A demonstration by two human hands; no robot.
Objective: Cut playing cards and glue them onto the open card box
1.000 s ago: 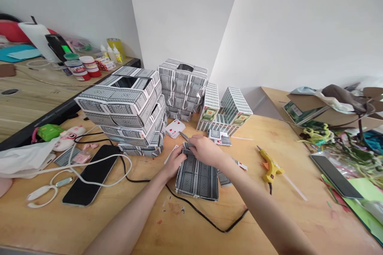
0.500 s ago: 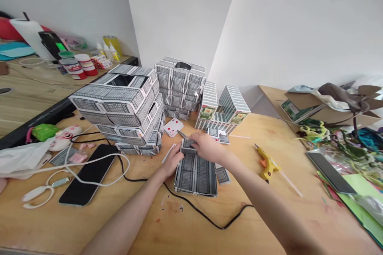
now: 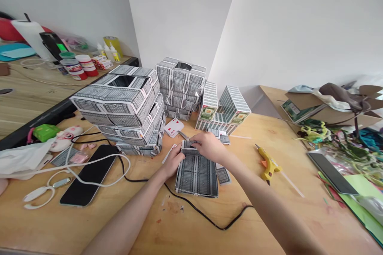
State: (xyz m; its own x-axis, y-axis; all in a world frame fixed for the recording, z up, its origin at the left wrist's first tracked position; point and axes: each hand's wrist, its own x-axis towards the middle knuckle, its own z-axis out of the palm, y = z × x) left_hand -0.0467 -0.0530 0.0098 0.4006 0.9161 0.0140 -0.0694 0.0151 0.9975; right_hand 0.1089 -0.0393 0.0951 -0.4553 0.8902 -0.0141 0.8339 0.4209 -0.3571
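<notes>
An open box made of grey-patterned playing cards [image 3: 197,177] lies on the table between my hands. My left hand [image 3: 174,162] is closed on its far left corner, with the thumb against the wall. My right hand [image 3: 212,146] bends over the box's far end, its fingers pressed down at the card wall; the fingertips are partly hidden. Just beyond the hands, a thin grey metal blade [image 3: 183,135] pokes out beside face-up playing cards [image 3: 173,127]. Loose cards [image 3: 224,175] rest against the box's right side.
Left stands a tall stack of card boxes [image 3: 119,107], with another card structure [image 3: 181,83] behind. Card-pack blocks [image 3: 223,113] stand at the back. A yellow glue gun [image 3: 268,163] lies right, a phone [image 3: 88,175] left. A black cable [image 3: 206,217] crosses in front of the box.
My right hand's fingers have shifted slightly at the box's far wall. My left hand keeps its hold on the corner. The whole view has moved a touch.
</notes>
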